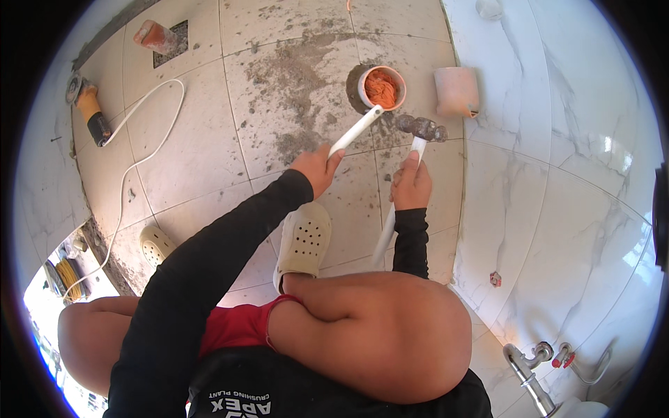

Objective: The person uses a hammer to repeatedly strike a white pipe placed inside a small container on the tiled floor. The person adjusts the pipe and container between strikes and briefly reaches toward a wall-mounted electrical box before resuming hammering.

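My left hand (pixel 318 168) is closed round a white rod (pixel 357 131) with a small hole near its far end. That end reaches the near rim of a round pale pipe opening (pixel 399 78) in the floor; whether it touches cannot be told. Crumpled orange material (pixel 381 89) fills the opening. To the right, my right hand (pixel 412 182) grips a hammer (pixel 421 128) high on its white handle, just below the dark, crusted head. The handle runs down past my wrist. The hammer head is to the right of the rod, apart from the pipe.
A pinkish cylinder (pixel 456 90) stands by the right wall. An angle grinder (pixel 90 111) with a white cord (pixel 159 145) lies left. Near a square floor hole (pixel 180 42) is an orange pipe piece (pixel 156 37). Grey rubble (pixel 293 87) covers tiles; metal plumbing (pixel 527 380) is lower right.
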Motion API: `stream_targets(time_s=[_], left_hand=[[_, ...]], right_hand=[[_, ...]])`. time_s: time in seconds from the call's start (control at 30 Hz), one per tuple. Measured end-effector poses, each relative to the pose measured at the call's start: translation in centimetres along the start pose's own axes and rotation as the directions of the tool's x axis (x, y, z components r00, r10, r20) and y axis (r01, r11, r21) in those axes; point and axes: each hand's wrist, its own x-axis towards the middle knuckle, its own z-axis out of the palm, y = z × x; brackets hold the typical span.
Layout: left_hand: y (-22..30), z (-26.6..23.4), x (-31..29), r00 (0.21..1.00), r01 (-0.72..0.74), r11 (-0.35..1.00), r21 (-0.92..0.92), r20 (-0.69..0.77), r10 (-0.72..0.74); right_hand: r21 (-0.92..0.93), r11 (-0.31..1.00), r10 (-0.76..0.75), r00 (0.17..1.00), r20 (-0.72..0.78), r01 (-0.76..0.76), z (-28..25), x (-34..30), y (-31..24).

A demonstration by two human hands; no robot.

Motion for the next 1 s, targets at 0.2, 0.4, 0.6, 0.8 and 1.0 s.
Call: stream_targets(time_s=[0.2,0.4,0.6,0.8,1.0], left_hand=[[2.8,-0.6,1.4,0.998,0.041,0.994,0.105,0.040,-0.045],[5.2,0.4,0.8,0.989,0.140,0.984,0.106,0.032,-0.144],[6.1,0.0,1.2,0.974,0.200,0.977,0.074,0.093,-0.206],[5.6,0.7,1.1,0.980,0.193,0.976,0.105,0.036,-0.197],[4.5,0.6,1.3,0.991,0.126,0.990,0.066,-0.042,-0.124]], right_hand=[[0.048,0.993,0.104,0.994,0.038,-0.106,0.7,-0.8,-0.1],[0.019,0.997,0.079,0.996,0.033,-0.080,0.0,-0.8,-0.5],[0.034,0.999,-0.015,0.997,-0.075,0.017,-1.1,-0.1,-2.9],[0.015,0.981,-0.190,0.966,-0.176,0.196,0.2,0.2,-1.8],[-0.189,0.963,-0.183,0.981,0.063,0.192,2.2,1.7,-0.2]])
